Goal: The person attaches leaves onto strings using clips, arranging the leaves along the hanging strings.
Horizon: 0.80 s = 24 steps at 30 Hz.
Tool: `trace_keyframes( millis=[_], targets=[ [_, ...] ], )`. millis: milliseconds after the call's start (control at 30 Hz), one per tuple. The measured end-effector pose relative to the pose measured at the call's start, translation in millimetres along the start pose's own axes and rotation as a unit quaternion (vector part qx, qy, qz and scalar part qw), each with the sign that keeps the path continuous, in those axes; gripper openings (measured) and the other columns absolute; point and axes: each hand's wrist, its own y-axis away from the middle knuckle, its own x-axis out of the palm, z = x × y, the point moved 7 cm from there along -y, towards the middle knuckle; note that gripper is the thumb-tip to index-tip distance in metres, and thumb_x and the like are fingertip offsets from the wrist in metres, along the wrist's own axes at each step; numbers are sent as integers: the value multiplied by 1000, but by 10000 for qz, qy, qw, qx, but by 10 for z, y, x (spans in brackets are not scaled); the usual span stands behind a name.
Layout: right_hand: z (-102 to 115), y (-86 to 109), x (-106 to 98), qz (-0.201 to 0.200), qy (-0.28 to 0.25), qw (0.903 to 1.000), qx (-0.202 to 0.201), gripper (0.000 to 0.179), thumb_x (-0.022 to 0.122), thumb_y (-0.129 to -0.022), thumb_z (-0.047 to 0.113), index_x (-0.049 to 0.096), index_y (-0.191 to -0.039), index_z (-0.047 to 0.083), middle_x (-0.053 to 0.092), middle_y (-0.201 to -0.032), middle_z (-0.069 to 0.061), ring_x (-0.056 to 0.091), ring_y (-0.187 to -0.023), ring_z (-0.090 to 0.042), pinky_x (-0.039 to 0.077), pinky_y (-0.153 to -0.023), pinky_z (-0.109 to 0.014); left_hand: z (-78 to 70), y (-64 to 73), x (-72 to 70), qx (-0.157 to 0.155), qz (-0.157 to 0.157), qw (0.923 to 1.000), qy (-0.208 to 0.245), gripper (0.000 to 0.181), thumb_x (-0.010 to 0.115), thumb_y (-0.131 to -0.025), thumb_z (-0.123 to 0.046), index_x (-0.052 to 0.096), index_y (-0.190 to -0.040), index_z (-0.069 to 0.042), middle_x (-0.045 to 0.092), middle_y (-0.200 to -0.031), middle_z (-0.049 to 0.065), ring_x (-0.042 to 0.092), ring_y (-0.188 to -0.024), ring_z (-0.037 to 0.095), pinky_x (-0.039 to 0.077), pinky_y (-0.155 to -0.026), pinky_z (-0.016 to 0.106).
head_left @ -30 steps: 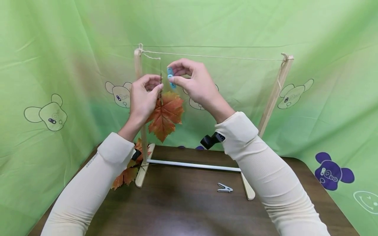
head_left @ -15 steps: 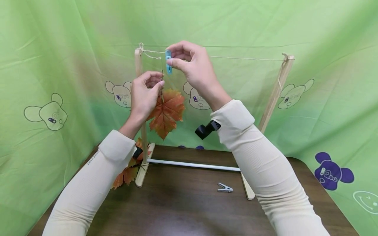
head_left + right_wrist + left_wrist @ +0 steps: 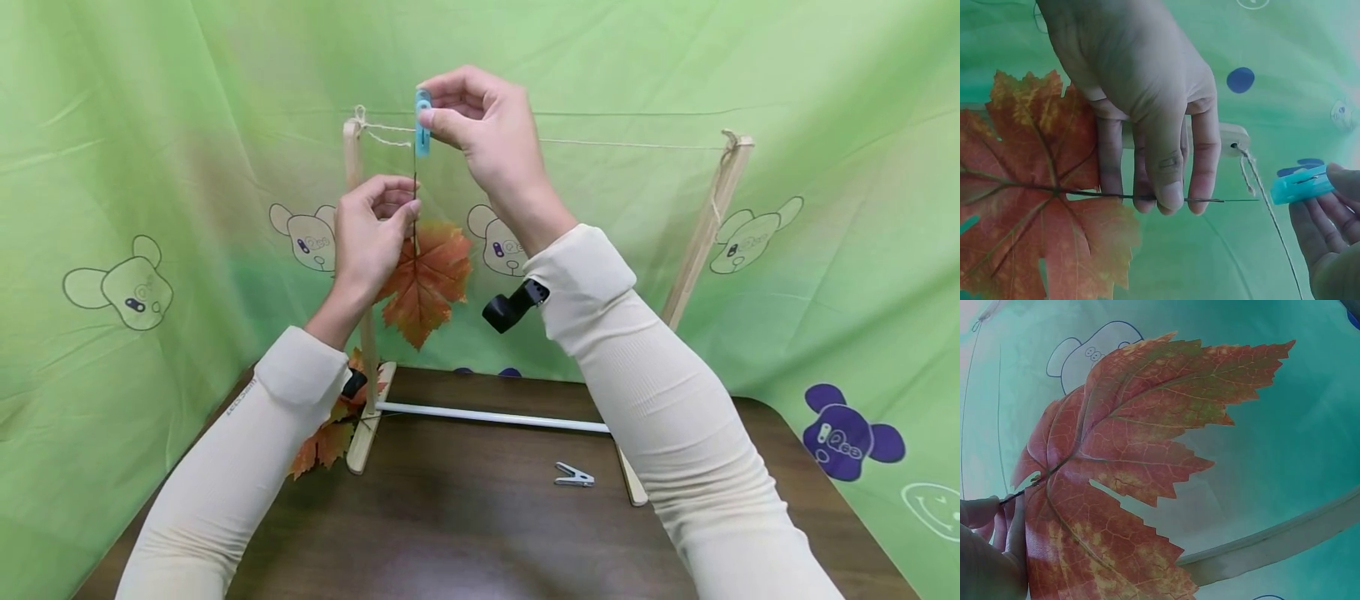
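- Green fabric backdrop (image 3: pixel 637 67), printed with cartoon animal heads, hangs behind a dark brown tabletop (image 3: pixel 465 525).
- Toward the tabletop's far edge stands a wooden frame (image 3: pixel 708 233): 2 posts, a white rod (image 3: pixel 495 414) low between them, twine (image 3: pixel 630 144) strung across the top.
- Left hand (image 3: pixel 375 229): thumb and fingertips pinch the dark stem (image 3: pixel 416 187) of an artificial maple leaf (image 3: pixel 426 283), held in the air over the tabletop's far edge, near the frame's left post.
- Right hand (image 3: pixel 495 133): thumb and fingers grip a light-blue clothespin (image 3: pixel 423 123) by the twine; I cannot tell whether its jaws are parted.
- Likely trouble: in the right wrist view, the stem's thin wire tip ends just beside the twine. Clamping there might catch only the wire or only the twine, and the leaf could slip. A loose twine end (image 3: pixel 386 140) hangs close enough to snag.
- Leaf's look: orange-red with yellow-green patches, toothed lobes, dark branching veins; it hangs point down.
- Nearer the tabletop's right edge lies 1 gray clothespin (image 3: pixel 585 479); more maple leaves (image 3: pixel 326 446) lie by its left edge, partly hidden by the sleeve.
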Motion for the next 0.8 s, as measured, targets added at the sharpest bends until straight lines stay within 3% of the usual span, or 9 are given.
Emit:
trace_keyframes(
  millis=[233, 500, 800],
  targets=[
    [14, -70, 32, -214, -151, 9996, 54, 16, 74, -91, -9, 75, -105, -1, 73, -91, -5, 70, -89, -16, 60, -94, -30, 2, -9, 4, -85, -3, 9998, 170, 20, 71, -97, 0, 75, -117, 0, 75, -102, 12, 68, -81, 14, 58, -70, 20],
    [29, -150, 50, -457, 62, 9989, 36, 14, 74, -91, -8, 75, -102, 0, 71, -90, -3, 68, -86, -14, 60, -90, -27, 18, -7, 2, -138, -8, 9997, 210, 21, 71, -97, 1, 75, -117, 1, 75, -103, 14, 71, -88, 26, 59, -71, 20],
    [14, -215, 66, -549, 263, 9981, 82, 13, 74, -91, -9, 75, -101, -1, 69, -88, -3, 66, -83, -12, 60, -89, -25, 13, -23, 22, -75, 12, 9997, 215, 21, 69, -97, 2, 75, -117, 2, 75, -104, 17, 71, -89, 30, 58, -69, 20]
  ],
)
